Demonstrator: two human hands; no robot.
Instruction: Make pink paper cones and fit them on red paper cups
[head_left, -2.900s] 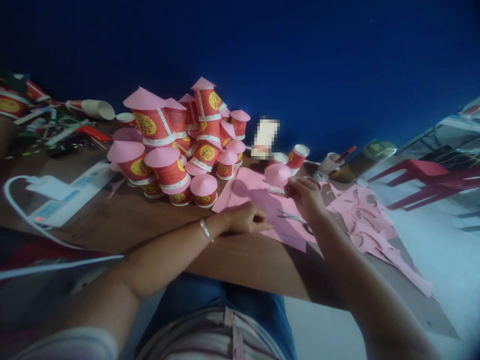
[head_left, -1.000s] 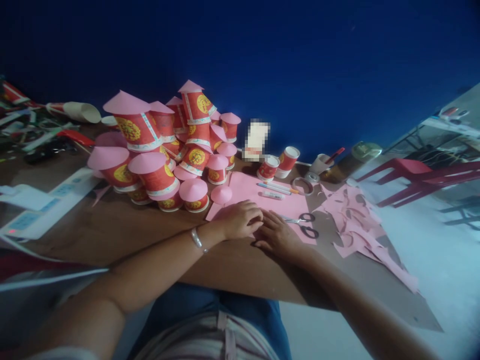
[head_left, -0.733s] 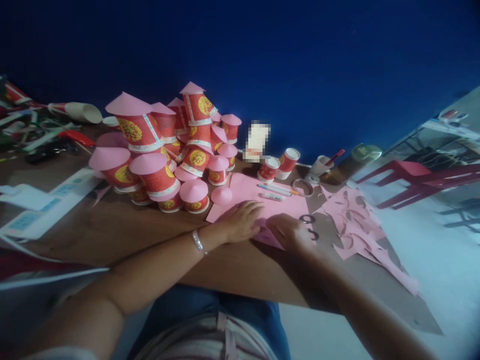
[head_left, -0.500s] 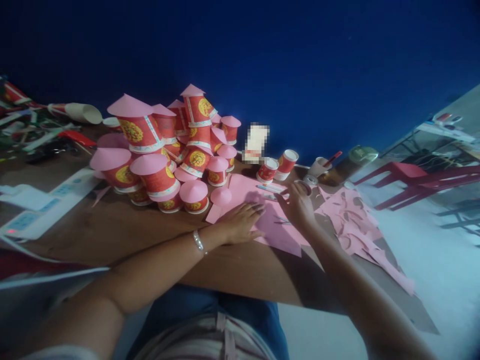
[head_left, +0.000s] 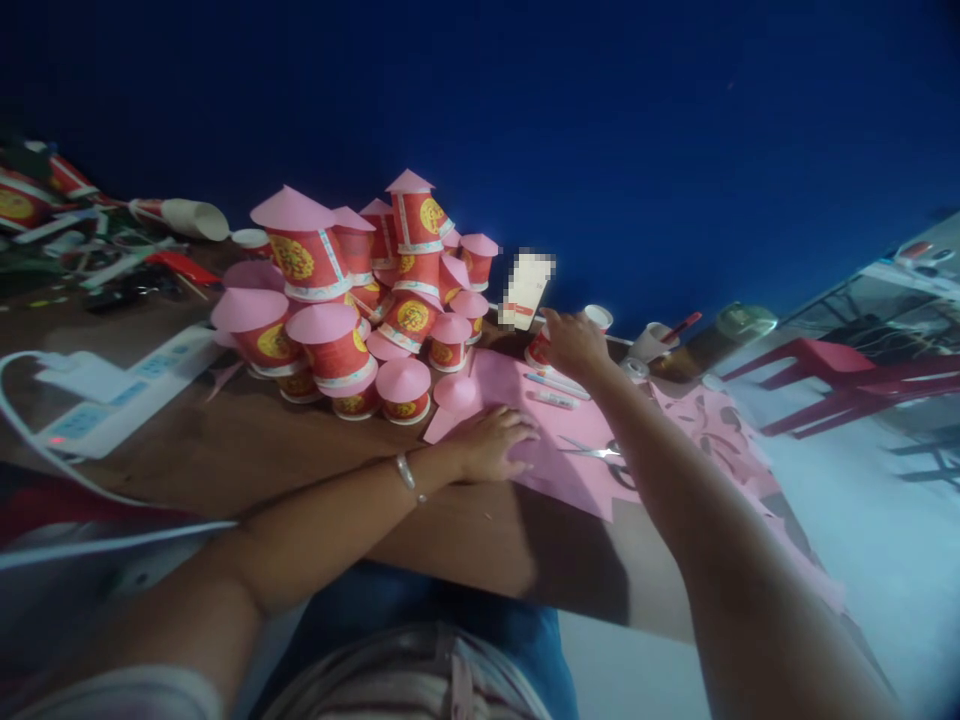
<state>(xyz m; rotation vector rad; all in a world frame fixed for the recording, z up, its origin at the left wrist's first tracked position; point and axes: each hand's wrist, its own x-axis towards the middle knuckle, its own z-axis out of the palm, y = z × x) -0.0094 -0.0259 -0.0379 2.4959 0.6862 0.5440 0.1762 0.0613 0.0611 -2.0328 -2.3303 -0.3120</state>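
My left hand [head_left: 499, 445] lies flat on pink paper [head_left: 551, 490], fingers stretched out and holding nothing. The small pink paper cone [head_left: 455, 392] sits just beyond it. Farther back, my right hand [head_left: 576, 345] has its fingers curled over the rim of a red paper cup [head_left: 537, 350]; the hand covers most of the cup. Behind that hand stands another paper cup [head_left: 598, 318], only its white rim showing well. Scissors [head_left: 592, 452] rest on the pink paper beneath my right forearm. A marker [head_left: 555, 399] and a slim pen [head_left: 559, 383] lie between my hands.
Many red cups with pink cone roofs [head_left: 322, 335] are stacked at the left. A white power strip [head_left: 127, 390] lies at the left front. A phone [head_left: 523, 295] leans at the back. Pink scraps [head_left: 712, 420] cover the right side, near a red stool [head_left: 817, 365].
My right hand has moved left and back, from near a roll of tape to the red paper cup. The scissors are now more exposed. My left hand stays on the pink paper.
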